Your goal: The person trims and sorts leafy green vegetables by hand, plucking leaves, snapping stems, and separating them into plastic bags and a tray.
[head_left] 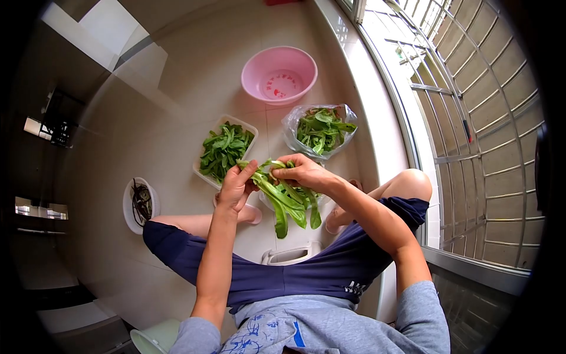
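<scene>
Long green leaves (282, 203) hang between my two hands, their tips pointing down toward my lap. My left hand (236, 184) is closed round the stem end on the left side. On the right, my right hand (299, 172) pinches the upper stems with thumb and fingers. Just beyond my left hand lies a rectangular white tray (254, 131) heaped with dark green leaves (226, 145). A clear plastic bag (290, 125) of leafy greens (320, 131) stands open beyond my right hand. Something pale under the held leaves is mostly hidden.
A pink basin (250, 81) stands farther out on the tiled floor. At the left is a white basket (154, 203) with dark, thin strands. A window ledge (386, 127) and metal bars run along the right. Near my lap is a pale stool (272, 258); a greenish bucket (144, 340) is bottom left.
</scene>
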